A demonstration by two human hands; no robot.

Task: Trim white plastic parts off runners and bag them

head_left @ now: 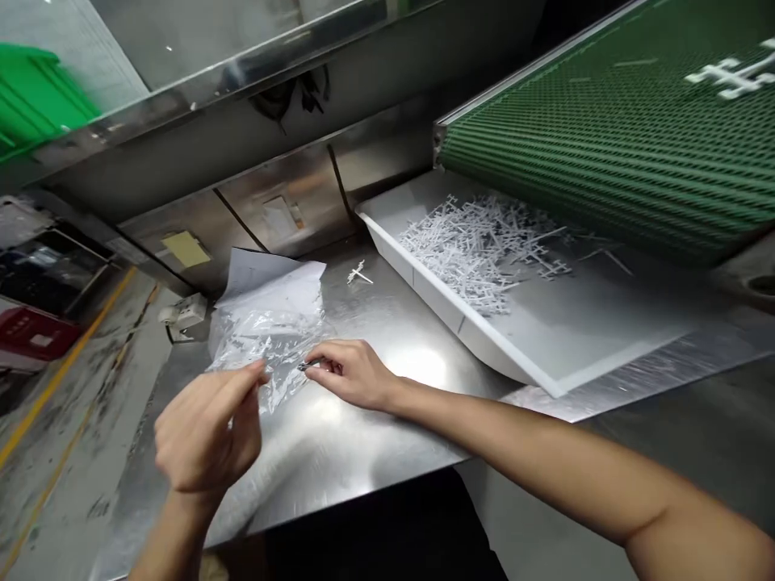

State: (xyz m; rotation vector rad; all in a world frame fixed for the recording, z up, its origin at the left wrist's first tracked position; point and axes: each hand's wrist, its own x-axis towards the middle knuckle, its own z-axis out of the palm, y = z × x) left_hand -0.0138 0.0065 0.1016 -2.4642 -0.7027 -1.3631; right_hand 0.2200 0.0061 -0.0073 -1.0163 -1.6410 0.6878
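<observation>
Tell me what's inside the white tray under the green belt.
The white tray holds a tangled heap of thin, white branched pieces. The heap hides the tray floor beneath it, and the green belt covers part of the far side.

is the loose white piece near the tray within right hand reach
Probably yes: nothing seems to block the right hand from the loose white piece, though that hand pinches a small dark object.
</observation>
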